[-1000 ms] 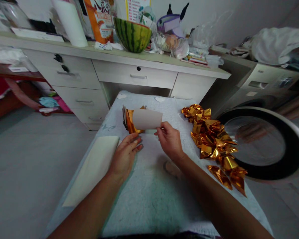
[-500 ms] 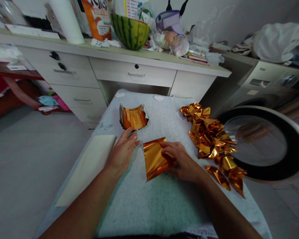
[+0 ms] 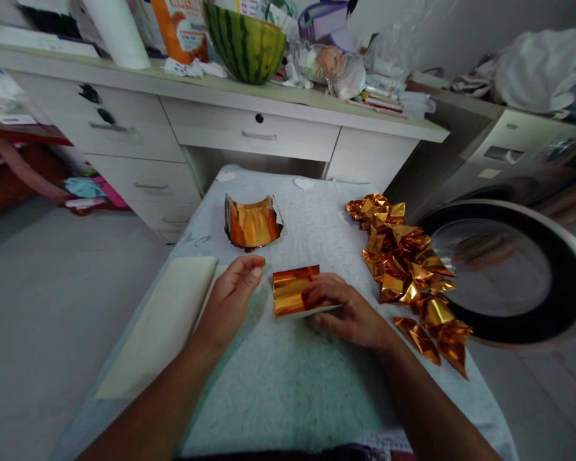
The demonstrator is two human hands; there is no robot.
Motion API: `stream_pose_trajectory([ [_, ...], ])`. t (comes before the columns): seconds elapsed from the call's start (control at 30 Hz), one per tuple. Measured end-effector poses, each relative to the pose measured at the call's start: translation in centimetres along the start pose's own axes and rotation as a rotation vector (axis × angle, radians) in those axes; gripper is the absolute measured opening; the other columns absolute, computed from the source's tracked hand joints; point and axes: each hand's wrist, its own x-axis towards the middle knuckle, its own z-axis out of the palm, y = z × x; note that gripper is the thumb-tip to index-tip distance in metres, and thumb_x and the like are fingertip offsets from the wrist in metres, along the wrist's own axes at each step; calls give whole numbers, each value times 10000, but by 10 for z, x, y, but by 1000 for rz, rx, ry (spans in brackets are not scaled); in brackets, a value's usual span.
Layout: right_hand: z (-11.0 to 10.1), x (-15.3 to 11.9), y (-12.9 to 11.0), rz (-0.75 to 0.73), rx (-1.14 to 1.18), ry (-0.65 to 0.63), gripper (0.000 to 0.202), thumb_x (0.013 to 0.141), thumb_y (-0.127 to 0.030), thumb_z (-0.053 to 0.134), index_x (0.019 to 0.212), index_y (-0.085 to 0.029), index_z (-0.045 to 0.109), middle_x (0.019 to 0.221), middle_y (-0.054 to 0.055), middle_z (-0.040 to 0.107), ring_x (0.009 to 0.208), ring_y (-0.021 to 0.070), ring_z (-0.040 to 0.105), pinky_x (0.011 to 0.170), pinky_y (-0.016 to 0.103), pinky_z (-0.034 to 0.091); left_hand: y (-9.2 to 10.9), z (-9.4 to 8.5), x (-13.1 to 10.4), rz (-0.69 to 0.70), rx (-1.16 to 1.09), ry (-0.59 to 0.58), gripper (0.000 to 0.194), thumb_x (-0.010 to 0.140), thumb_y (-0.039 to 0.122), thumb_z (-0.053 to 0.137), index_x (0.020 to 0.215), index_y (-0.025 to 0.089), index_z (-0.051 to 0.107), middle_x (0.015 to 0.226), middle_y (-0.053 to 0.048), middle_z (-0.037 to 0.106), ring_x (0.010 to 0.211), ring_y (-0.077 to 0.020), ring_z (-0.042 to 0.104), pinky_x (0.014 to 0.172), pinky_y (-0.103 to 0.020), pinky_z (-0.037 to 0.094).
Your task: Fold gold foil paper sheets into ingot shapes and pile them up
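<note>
My right hand (image 3: pixel 348 310) grips a sheet of gold foil paper (image 3: pixel 290 291), thumb below and fingers on top. The sheet is bent, and a pale underside shows along its lower edge. To its left, my left hand (image 3: pixel 233 288) has its fingers together and the thumb against them, with nothing visible between them. It is apart from the sheet. Just beyond it stands a curved stack of gold foil sheets (image 3: pixel 253 224) with upturned sides. A long cream-coloured pad or folded paper (image 3: pixel 158 326) lies beside my left forearm.
Several folded gold foil pieces (image 3: pixel 403 256) are heaped along the right side of the cloth-covered table (image 3: pixel 288 397). An open washing machine door (image 3: pixel 504 269) stands to the right. Behind is a white desk (image 3: pixel 288 137) carrying a cut watermelon (image 3: pixel 244 45), a snack bag and plastic bags.
My left hand has drawn back from the foil stack and its fingers have closed together. The sheet in my right hand has bent, with its near edge now raised and farther from me.
</note>
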Motion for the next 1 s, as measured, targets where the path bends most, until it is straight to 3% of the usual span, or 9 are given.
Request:
stream_pose_trajectory([
  [0.17,-2,4,-6,24,88,-13,184,900,-379,595,929,-213,668,1051,74,664,1088,231,569,1000,421,402,-1,2,1,7,290,-11,283,855,310,553,1125,236,599,1102,-67,634,1027,-243,591,891,-395,442],
  [0.33,-5,0,-9,30,241,-26,358,888,-555,559,899,-214,665,1053,77,660,1103,248,562,984,425,412,0,3,1,157,398,-93,182,822,230,514,965,231,627,1104,-63,623,1045,-248,572,947,-423,428],
  [0.47,-5,-3,-5,192,294,235,346,968,-482,432,869,-214,628,969,62,660,944,216,605,881,369,459,-1,4,3,207,403,-141,141,789,202,530,816,241,663,1094,-62,644,1064,-270,566,994,-455,389],
  [0.53,-4,-3,0,310,188,390,276,951,-435,473,863,-214,614,898,46,648,882,210,599,837,351,464,0,5,3,212,399,-174,152,775,199,550,777,252,693,1065,-59,669,1057,-284,568,1009,-469,371],
  [0.63,-2,-3,9,396,-60,498,155,887,-345,548,906,-210,623,909,51,650,924,228,583,876,375,450,1,7,3,192,330,-187,187,740,196,596,821,281,742,978,-50,708,1009,-293,575,1003,-477,374],
  [0.83,7,-2,19,396,-121,459,337,840,-230,558,1174,-208,591,1089,77,665,1042,231,579,938,400,442,1,10,1,131,271,-187,232,757,201,609,908,286,764,985,-52,722,995,-280,598,966,-449,410],
  [1.0,9,2,13,456,163,392,300,813,-261,594,1106,-199,601,858,15,652,716,152,589,674,287,467,4,10,1,6,165,-210,215,800,228,590,953,242,739,887,-40,699,820,-217,622,809,-375,464],
])
